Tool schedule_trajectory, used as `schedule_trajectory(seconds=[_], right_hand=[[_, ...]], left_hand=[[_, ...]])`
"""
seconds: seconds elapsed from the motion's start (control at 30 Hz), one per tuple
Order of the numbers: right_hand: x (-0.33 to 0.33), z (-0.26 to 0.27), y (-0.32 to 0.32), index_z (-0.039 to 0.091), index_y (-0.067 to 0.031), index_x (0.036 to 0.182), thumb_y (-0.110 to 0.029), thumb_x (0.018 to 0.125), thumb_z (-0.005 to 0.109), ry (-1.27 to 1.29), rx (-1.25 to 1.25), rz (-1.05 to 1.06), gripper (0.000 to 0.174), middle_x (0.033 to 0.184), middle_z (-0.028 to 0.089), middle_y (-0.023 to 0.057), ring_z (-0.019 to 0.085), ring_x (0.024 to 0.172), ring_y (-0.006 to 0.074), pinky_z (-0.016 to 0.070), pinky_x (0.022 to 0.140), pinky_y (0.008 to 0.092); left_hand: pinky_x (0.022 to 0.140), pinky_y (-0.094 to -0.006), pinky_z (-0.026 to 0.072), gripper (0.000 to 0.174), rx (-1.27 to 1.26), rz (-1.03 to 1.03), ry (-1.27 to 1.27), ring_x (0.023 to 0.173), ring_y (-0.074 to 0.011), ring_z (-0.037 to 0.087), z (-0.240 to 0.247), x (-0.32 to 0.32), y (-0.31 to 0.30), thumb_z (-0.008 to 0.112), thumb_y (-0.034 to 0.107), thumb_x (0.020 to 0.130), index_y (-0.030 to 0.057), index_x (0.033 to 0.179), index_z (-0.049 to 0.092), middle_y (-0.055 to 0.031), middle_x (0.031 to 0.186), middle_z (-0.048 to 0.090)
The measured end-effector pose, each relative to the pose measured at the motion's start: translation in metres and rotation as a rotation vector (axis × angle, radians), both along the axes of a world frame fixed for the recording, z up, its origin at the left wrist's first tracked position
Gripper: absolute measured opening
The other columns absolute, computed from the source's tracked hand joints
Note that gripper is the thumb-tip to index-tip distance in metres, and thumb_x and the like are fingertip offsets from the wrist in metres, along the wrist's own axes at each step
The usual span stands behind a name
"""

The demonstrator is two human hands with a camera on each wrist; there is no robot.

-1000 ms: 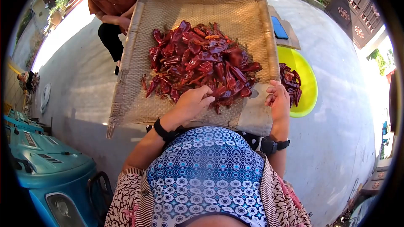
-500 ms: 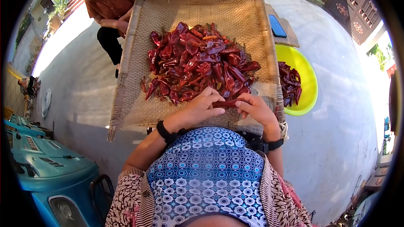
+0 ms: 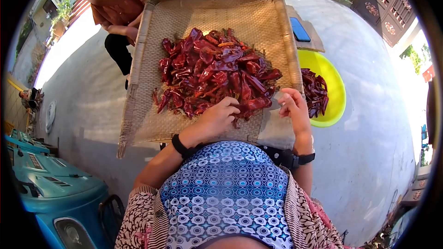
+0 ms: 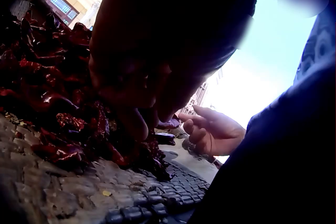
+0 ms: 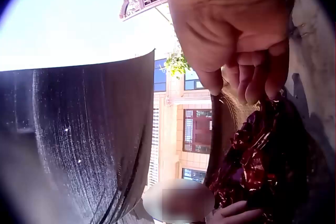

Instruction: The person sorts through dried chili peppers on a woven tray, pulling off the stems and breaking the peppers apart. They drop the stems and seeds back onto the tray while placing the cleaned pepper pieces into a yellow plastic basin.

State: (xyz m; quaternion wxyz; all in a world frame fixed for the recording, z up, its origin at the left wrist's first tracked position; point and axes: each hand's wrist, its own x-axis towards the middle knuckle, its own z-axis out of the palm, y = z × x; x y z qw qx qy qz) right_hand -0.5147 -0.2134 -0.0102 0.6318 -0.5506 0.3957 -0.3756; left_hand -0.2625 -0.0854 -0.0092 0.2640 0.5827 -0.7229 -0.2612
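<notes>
Red dried chili peppers (image 3: 212, 69) lie heaped on a woven tray (image 3: 217, 9) in front of the person. At the heap's near edge, the left hand (image 3: 214, 119) bends its fingers round one end of a chili pepper (image 3: 254, 104), which points toward the right hand. The left wrist view shows those fingers in shadow, down among the peppers. Over the tray's right front corner, the right hand (image 3: 296, 110) is raised with loosely bent fingers and nothing visible in them. A yellow basin (image 3: 337, 97) with more chili peppers (image 3: 314, 94) stands just right of the tray.
A blue phone (image 3: 300, 29) lies on a piece of cardboard (image 3: 316, 41) beyond the basin. Another person (image 3: 121, 0) sits by the tray's far left corner. A teal vehicle (image 3: 60, 180) stands at the near left on the concrete floor.
Half a second ago both hands held one chili pepper between them. Since then the right hand has moved right and is free of it, while the left stays at the heap's near edge.
</notes>
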Motion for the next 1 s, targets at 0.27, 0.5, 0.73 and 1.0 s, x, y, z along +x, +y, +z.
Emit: schedule_trajectory(seconds=[0.27,0.5,0.73,1.0], right_hand=[[0.028,-0.01,0.021,0.063,-0.0004,0.099,-0.019,0.093,0.061,0.346,-0.124,0.496,0.02,0.073,0.061,0.0023,0.056,0.058,0.0092,0.0468,0.054,0.0244],[0.003,0.003,0.002,0.063,-0.0028,0.102,-0.02,0.096,0.059,0.208,0.022,0.291,0.019,0.072,0.06,0.0007,0.054,0.055,0.0072,0.0442,0.052,0.0222],[-0.016,-0.005,-0.017,0.059,-0.0074,0.12,-0.036,0.1,0.049,-0.557,0.323,-0.218,0.036,0.082,0.06,-0.0014,0.05,0.062,0.01,0.0451,0.061,0.0271],[0.015,-0.015,0.002,0.058,-0.0072,0.119,-0.021,0.099,0.054,-0.201,0.194,0.107,0.025,0.087,0.063,0.001,0.058,0.066,0.0088,0.0483,0.062,0.0239]], left_hand=[[0.092,-0.035,0.0471,0.02,0.068,-0.071,0.038,0.112,-0.0269,0.055,0.0,0.005,0.005,0.058,0.003,0.088,0.0016,0.108,0.064,-0.0116,0.125,0.05],[0.085,-0.0326,0.0485,0.023,-0.021,0.136,0.06,0.097,-0.0232,0.058,0.016,0.008,0.005,0.06,0.005,0.089,0.0041,0.112,0.061,-0.0112,0.13,0.043],[0.079,-0.0382,0.0526,0.047,-0.07,0.332,-0.246,0.091,-0.0298,0.063,0.034,0.017,-0.014,0.061,0.006,0.087,0.0101,0.133,0.052,-0.0139,0.152,0.026],[0.079,-0.035,0.0536,0.037,-0.512,0.428,-0.19,0.104,-0.0294,0.06,0.019,0.021,-0.005,0.059,0.001,0.087,0.0016,0.123,0.055,-0.0142,0.133,0.05]])
